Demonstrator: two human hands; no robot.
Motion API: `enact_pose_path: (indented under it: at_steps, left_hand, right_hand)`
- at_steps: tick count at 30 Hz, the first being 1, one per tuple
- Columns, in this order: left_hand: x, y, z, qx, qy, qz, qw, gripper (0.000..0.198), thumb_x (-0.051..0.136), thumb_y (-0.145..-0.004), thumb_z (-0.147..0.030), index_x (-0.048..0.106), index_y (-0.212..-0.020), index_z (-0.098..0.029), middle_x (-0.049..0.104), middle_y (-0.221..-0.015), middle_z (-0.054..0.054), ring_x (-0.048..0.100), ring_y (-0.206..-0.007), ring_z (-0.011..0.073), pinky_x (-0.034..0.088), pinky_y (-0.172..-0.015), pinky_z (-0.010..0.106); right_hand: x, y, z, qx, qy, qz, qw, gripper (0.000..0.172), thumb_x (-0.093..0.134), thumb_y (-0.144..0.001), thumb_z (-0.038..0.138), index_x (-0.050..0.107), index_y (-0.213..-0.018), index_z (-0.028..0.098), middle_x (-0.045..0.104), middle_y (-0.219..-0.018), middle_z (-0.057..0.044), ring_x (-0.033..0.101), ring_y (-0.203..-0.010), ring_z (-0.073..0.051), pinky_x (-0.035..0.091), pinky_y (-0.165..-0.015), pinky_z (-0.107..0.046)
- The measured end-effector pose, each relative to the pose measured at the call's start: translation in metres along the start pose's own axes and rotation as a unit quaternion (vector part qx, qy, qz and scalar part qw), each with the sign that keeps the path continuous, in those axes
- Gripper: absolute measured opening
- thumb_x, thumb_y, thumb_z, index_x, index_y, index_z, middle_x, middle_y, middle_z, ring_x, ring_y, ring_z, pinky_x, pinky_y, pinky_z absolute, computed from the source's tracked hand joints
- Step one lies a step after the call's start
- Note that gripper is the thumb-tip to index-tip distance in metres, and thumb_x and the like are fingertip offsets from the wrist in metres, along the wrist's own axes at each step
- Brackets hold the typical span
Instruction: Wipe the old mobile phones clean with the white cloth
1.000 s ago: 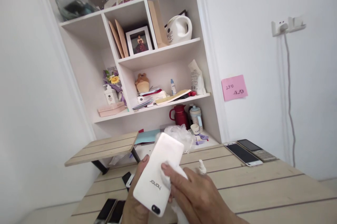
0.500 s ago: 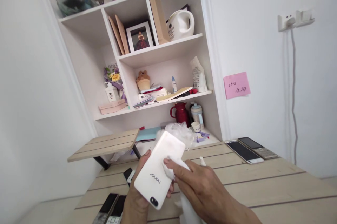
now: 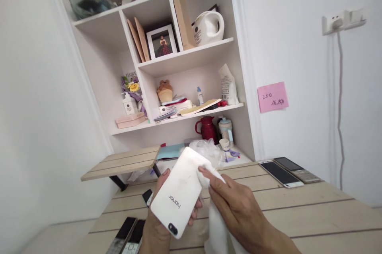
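Lower centre, our left hand (image 3: 155, 224) clasps the Honor smartphone (image 3: 174, 206); our right hand (image 3: 238, 202) pinches tissue (image 3: 216, 224) against it; faint marks (image 3: 181, 181) suggest unfinished wiping.

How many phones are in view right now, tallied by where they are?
In the left hand, honor phone: 1
Right side of table, white-framed phone and grey keypad phone: 2
Lower left, two keypad phones: 2
Mostly hidden behind the left hand, apparent phone: 1
Total: 6, counting the hidden one
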State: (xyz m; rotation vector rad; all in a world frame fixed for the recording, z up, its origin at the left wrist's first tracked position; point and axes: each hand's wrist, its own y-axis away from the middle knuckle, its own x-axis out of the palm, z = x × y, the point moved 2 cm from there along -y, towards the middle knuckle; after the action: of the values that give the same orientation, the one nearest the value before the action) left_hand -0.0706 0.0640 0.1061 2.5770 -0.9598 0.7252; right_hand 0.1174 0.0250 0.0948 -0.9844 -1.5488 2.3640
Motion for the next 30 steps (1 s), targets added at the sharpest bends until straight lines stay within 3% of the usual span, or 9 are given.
enact_pose_path:
  at_steps: [3, 7, 13, 20, 26, 30]
  left_hand:
    - [-0.004, -0.003, 0.002, 0.004, 0.008, 0.024, 1.000, 0.090, 0.041, -0.074, -0.081, 0.071, -0.094, 0.002, 0.073, -0.078, 0.021, 0.067, -0.060, 0.0252, 0.048, -0.049, 0.030]
    - [-0.007, -0.003, 0.002, -0.006, 0.008, 0.000, 1.000, 0.088, 0.040, -0.076, -0.080, 0.071, -0.095, -0.001, 0.073, -0.076, 0.021, 0.068, -0.061, 0.0258, 0.050, -0.051, 0.030]
    - [0.008, -0.004, 0.002, 0.060, 0.021, -0.025, 0.998, 0.077, 0.040, -0.084, -0.069, 0.070, -0.099, 0.001, 0.073, -0.079, 0.021, 0.069, -0.061, 0.0258, 0.051, -0.050, 0.030]
    - [0.007, -0.003, 0.006, 0.092, 0.104, -0.022, 0.990, 0.051, 0.049, -0.090, -0.054, 0.073, -0.101, -0.011, 0.077, -0.086, 0.012, 0.071, -0.071, 0.0246, 0.053, -0.056, 0.030]
    - [0.007, -0.007, 0.012, 0.107, 0.077, -0.051, 0.990, 0.046, 0.053, -0.088, -0.051, 0.073, -0.096, -0.009, 0.075, -0.073, 0.011, 0.070, -0.065, 0.0261, 0.055, -0.063, 0.037]
    - [0.010, -0.012, 0.009, 0.130, 0.117, -0.108, 0.979, 0.033, 0.058, -0.087, -0.042, 0.072, -0.091, -0.012, 0.074, -0.072, 0.008, 0.069, -0.068, 0.0245, 0.055, -0.072, 0.039]
  right_hand:
    - [0.000, 0.000, 0.001, 0.002, -0.002, -0.031, 1.000, 0.046, 0.037, -0.100, 0.019, 0.042, -0.146, 0.024, 0.066, -0.090, -0.008, 0.064, -0.067, -0.018, 0.057, -0.068, -0.033]
    - [0.002, 0.000, 0.005, -0.052, -0.011, 0.038, 0.998, 0.046, 0.037, -0.099, 0.018, 0.045, -0.144, 0.024, 0.068, -0.091, -0.008, 0.066, -0.071, -0.019, 0.056, -0.063, -0.030]
    - [0.001, 0.000, -0.002, 0.010, 0.010, 0.009, 1.000, 0.044, 0.036, -0.100, 0.020, 0.047, -0.142, 0.024, 0.068, -0.088, -0.008, 0.066, -0.070, -0.018, 0.058, -0.070, -0.034]
    - [0.012, 0.004, 0.020, -0.087, 0.034, 0.070, 0.993, 0.047, 0.040, -0.096, 0.016, 0.047, -0.141, 0.026, 0.070, -0.089, -0.009, 0.066, -0.068, -0.018, 0.055, -0.058, -0.028]
    - [0.003, 0.002, 0.001, 0.012, 0.059, 0.050, 0.997, 0.046, 0.036, -0.100, 0.021, 0.043, -0.144, 0.027, 0.069, -0.086, -0.008, 0.068, -0.068, -0.020, 0.057, -0.063, -0.034]
    - [0.011, 0.004, 0.008, -0.011, 0.074, 0.054, 0.996, 0.046, 0.036, -0.098, 0.020, 0.044, -0.143, 0.025, 0.070, -0.095, -0.013, 0.070, -0.069, -0.023, 0.057, -0.058, -0.037]
